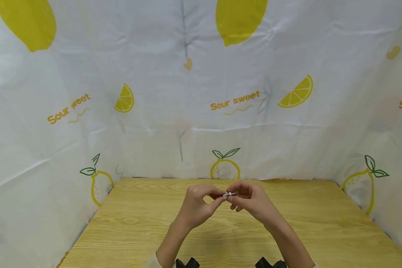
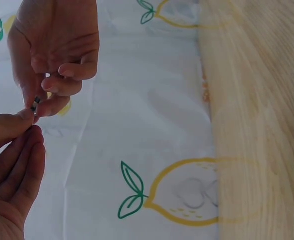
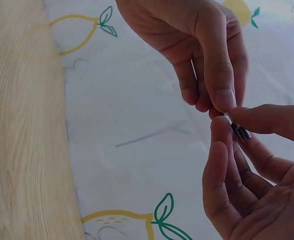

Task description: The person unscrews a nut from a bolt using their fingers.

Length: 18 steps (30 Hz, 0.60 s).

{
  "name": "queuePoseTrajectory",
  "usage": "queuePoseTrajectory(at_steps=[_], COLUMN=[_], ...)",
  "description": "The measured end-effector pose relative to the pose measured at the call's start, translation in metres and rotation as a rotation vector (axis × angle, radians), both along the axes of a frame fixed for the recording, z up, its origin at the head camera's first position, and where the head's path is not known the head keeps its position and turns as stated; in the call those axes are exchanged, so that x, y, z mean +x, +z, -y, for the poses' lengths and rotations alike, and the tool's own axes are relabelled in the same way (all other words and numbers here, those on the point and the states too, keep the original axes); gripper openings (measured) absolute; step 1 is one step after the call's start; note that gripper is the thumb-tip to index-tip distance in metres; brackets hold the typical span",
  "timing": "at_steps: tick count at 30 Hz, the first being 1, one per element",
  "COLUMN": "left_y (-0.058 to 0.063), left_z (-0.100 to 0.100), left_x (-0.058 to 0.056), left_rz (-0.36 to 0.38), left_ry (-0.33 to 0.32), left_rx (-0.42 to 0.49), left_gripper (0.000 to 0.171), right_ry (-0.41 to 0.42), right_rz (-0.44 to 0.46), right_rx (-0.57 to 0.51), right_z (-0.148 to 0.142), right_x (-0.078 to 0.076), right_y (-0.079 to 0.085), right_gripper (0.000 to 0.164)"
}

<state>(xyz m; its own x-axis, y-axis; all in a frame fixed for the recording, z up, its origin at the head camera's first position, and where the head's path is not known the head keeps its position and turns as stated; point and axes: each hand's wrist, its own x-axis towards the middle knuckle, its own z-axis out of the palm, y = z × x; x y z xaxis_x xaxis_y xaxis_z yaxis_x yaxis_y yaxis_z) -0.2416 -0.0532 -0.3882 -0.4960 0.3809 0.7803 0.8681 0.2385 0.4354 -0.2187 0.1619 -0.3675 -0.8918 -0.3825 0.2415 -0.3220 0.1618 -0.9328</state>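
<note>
A small silvery metal piece (image 1: 229,194) is held up between the hands above the table. It looks like a short bolt with a wider collar or nut; its ridged end (image 3: 243,134) shows in the right wrist view. My left hand (image 1: 199,206) pinches one end between thumb and fingertips. From the other side, my right hand (image 1: 253,203) has thumb and index finger closed about the piece, its other fingers loosely bent. The fingertips of both hands nearly meet and cover part of the metal (image 2: 35,104), so its full shape is hidden.
Beneath the hands spreads a wood-grain table (image 1: 127,227). A white sheet printed with lemons (image 1: 160,111) hangs behind it and along both sides. Two dark objects (image 1: 189,262) poke in at the bottom edge of the head view, between the forearms.
</note>
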Motion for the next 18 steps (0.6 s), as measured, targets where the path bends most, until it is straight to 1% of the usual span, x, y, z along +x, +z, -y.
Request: queuePoseTrajectory(at_steps=[3, 7, 9, 11, 15, 18], left_y=[-0.0002, -0.0011, -0.0014, -0.0020, -0.0026, -0.0021], left_z=[0.0001, -0.0008, -0.0013, -0.0016, -0.0018, -0.0020], left_x=[-0.0008, -0.0023, -0.0025, -0.0027, -0.0017, -0.0009], left_rz=[-0.016, -0.044, -0.043, -0.050, -0.036, -0.025], left_ry=[-0.001, -0.007, -0.013, -0.013, -0.007, -0.002], left_rx=[0.002, 0.006, 0.011, 0.009, 0.006, 0.004], left_gripper=[0.007, 0.006, 0.006, 0.006, 0.006, 0.006], right_ry=[0.009, -0.025, -0.042, -0.040, -0.026, -0.011], right_rz=[-0.007, 0.035, 0.064, 0.075, 0.111, 0.124], right_rx=[-0.001, 0.038, 0.058, 0.081, 0.107, 0.108], right_z=[0.0001, 0.0002, 0.0001, 0.0003, 0.0006, 0.0005], right_x=[0.0006, 0.0003, -0.0010, -0.0022, -0.0043, -0.0042], right_y=[0.0017, 0.0038, 0.0039, 0.0036, 0.0014, 0.0004], right_gripper=[0.032, 0.034, 0.036, 0.038, 0.044, 0.045])
